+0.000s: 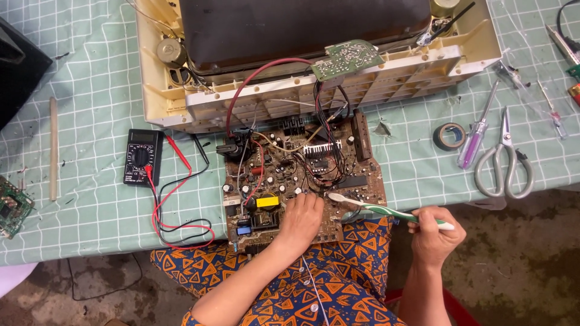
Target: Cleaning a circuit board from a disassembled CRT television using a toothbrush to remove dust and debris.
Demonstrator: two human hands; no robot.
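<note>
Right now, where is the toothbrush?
In the head view, the toothbrush is in the right hand, right of centre; its bristle end reaches over the right edge of the brown circuit board, beside the left hand.

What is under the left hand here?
The left hand lies flat on the brown circuit board, beside a yellow part. The components beneath the palm are covered. The right hand holds a toothbrush, its head at the board.

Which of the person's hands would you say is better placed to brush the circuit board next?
Right, probably: the right hand grips the toothbrush, whose bristles lie over the circuit board. The left hand rests flat on it.
</note>
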